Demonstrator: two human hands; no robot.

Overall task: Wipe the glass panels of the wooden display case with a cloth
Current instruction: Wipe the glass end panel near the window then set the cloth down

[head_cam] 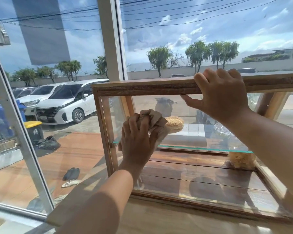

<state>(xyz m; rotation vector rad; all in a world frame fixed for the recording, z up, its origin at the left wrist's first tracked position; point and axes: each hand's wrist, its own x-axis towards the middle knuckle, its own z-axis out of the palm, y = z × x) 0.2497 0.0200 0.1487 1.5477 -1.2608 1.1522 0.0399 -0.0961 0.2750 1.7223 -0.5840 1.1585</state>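
Note:
A wooden display case [142, 88] with glass panels stands on a pale counter in front of me. My left hand [136, 141] grips a crumpled brown cloth [156, 120] and presses it against the left part of the front glass [193, 166]. My right hand [220, 93] holds the case's top wooden rail, fingers curled over its edge and thumb under it against the glass. Inside, a sesame bun [175, 123] lies on a glass shelf [201, 148], and a pale pastry [241, 159] sits on the wooden floor below.
The counter [159, 222] runs along big shop windows [66, 115]. Outside are parked white cars [66, 102], a bin with a yellow lid [34, 129], black bags and sandals on a terrace. A clear glass dish [223, 129] sits inside the case at the right.

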